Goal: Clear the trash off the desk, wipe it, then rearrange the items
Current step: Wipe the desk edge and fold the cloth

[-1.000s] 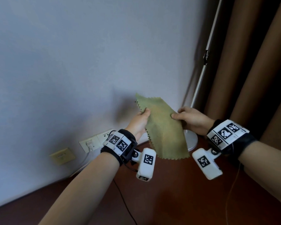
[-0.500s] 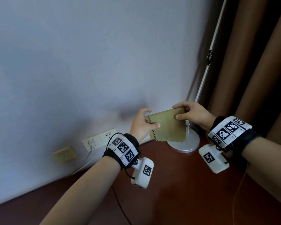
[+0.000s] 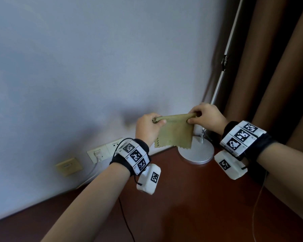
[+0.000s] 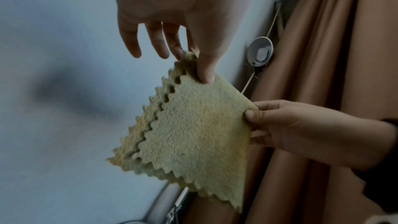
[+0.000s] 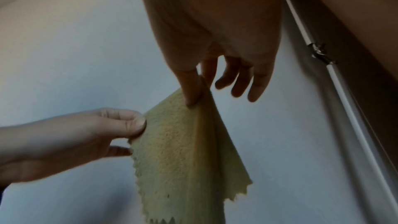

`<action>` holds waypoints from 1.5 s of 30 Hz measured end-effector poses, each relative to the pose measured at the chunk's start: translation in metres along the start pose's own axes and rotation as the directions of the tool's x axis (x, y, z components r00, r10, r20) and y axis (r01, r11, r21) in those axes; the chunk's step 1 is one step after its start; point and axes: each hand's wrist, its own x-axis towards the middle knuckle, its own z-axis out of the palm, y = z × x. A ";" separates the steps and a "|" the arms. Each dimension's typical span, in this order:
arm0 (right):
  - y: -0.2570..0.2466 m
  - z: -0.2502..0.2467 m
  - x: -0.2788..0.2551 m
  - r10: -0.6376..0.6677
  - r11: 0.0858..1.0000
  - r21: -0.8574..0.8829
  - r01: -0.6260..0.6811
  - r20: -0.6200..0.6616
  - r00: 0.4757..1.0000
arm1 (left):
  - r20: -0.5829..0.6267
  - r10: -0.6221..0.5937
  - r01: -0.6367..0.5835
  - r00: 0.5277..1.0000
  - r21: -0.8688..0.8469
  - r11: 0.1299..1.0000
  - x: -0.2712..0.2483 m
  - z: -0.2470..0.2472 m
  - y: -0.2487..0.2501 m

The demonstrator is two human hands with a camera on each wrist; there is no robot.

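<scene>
A: What does the left hand [image 3: 148, 126] hold?

B: It pinches one top corner of the green cloth [image 3: 175, 132] between thumb and forefinger; in the left wrist view the other fingers [image 4: 131, 40] hang loosely extended, clear of the fabric.

A: And the right hand [image 3: 206, 117]?

B: It pinches the opposite top corner in the same manner, thumb [image 5: 190, 88] pressed against the fabric, the remaining fingers loose behind it.

A: How does the cloth lie?

B: It hangs in the air between the two hands, folded double along its top edge, so that two zigzag-cut layers [image 4: 159, 108] show one behind the other. Its lower edge ends above the worktop [image 3: 191, 198] and does not touch it.

A: What surrounds the cloth?

B: Directly behind and below it stands the round silver base [image 3: 198, 154] of a lamp, resting on the dark red-brown worktop near the wall [image 3: 94, 67]. The lamp's thin white pole [image 3: 224, 65] rises at a slant beside brown curtains [image 3: 278, 67]. To the left, low on the wall, are a white socket plate [image 3: 103, 151] with a plug inserted and a beige plate [image 3: 68, 166] beside it.

A: Anything on the wrists?

B: Each carries a band of black-and-white markers and a white camera unit [image 3: 149, 179].
</scene>
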 end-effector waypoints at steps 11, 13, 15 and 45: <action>0.026 0.021 -0.008 0.103 0.741 0.562 -0.367 0.445 0.889 | 0.237 -0.308 0.378 0.921 -0.363 0.852 0.010 0.003 -0.001; 0.029 0.024 -0.008 0.128 0.655 0.635 -0.410 0.442 0.888 | 0.323 -0.347 0.467 0.880 -0.459 0.756 0.010 0.006 -0.004; 0.031 0.024 -0.006 0.145 0.566 0.693 -0.446 0.449 0.882 | 0.451 -0.312 0.536 0.836 -0.549 0.641 0.007 0.010 -0.006; 0.060 0.027 0.001 0.169 0.514 0.709 -0.483 0.469 0.867 | 0.705 -0.249 0.747 0.664 -0.637 0.189 -0.007 0.028 -0.032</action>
